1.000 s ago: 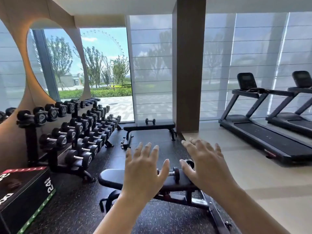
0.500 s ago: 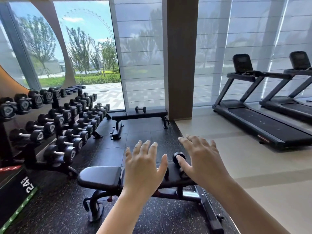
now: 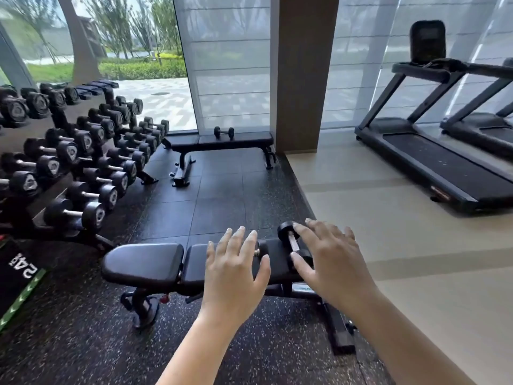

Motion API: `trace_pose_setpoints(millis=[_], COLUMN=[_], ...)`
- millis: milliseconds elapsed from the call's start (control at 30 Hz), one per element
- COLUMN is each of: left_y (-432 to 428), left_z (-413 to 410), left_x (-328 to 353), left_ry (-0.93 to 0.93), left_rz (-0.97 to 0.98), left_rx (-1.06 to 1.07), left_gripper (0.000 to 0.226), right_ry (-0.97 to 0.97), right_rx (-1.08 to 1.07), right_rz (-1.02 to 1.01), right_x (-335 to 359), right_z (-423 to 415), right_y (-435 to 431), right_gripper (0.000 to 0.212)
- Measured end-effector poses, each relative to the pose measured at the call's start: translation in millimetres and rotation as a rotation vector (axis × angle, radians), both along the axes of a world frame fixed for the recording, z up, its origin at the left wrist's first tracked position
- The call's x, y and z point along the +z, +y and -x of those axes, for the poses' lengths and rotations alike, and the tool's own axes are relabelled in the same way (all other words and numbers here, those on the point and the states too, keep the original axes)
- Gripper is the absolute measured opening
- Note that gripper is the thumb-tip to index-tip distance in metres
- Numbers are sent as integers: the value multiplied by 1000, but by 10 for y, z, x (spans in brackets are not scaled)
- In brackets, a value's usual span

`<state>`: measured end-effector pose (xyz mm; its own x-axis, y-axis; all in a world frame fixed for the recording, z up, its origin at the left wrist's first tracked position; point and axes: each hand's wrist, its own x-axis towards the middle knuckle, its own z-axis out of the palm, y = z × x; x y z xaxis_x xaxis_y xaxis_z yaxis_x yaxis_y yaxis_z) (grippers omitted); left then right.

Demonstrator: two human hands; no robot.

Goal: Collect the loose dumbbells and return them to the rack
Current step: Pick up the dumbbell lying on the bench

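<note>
Both grips are out over the near desk [image 3: 144, 262], and both are wide. The left grip [image 3: 233, 276] has its fingers straight and fanned, the right grip [image 3: 333, 262] is spread the same way, and neither holds anything.

Right under the right grip's forefinger and thumb lies a small dumbbell [image 3: 293, 241]. It points away from the person, its bright bar showing between two black heads. Is a fingertip on the far head? I cannot tell; it is very close.

A second dumbbell [image 3: 261, 249] sits just beyond the left grip's fingertips. Those fingers hide most of it, leaving only one head and a stub of bar in sight.

Now the handling, as I judge it. It is short, solid and stiff, dense for its bulk, though it looks among the lightest here. With round heads it may roll on the padded top if nudged. The bar is the place to take it, fingers wrapped round the middle between the heads. The heads look smooth and would give a poor hold.

Well ahead of both grips, a third dumbbell [image 3: 224, 132] rests on the far desk [image 3: 244, 140].

The rack [image 3: 91, 238] stands off to the left of the left grip, loaded in rows. Its nearer end is cut off by the edge of view, so free slots are hard to pick out. A black box [image 3: 19, 276], low and left of the left grip, is cut off too.
</note>
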<state>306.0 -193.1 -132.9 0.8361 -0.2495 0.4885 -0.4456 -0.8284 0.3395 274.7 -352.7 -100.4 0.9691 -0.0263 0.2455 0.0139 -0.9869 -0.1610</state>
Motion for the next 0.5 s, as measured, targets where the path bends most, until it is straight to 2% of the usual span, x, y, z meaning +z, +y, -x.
trace_pose_setpoints(millis=[200,500], left_y=[524,1325], left_z=[-782,-1848], left_x=[-327,-674], left_ry=[2,52], left_rz=[-8,-116], left_rx=[-15,-27], left_gripper=[43,43], right_ry=[-27,80], right_rx=[-3,3], right_rz=[-11,-19], right_x=[-177,-563], right_z=[-801,-1885], right_y=[360,1137], right_gripper=[51,51])
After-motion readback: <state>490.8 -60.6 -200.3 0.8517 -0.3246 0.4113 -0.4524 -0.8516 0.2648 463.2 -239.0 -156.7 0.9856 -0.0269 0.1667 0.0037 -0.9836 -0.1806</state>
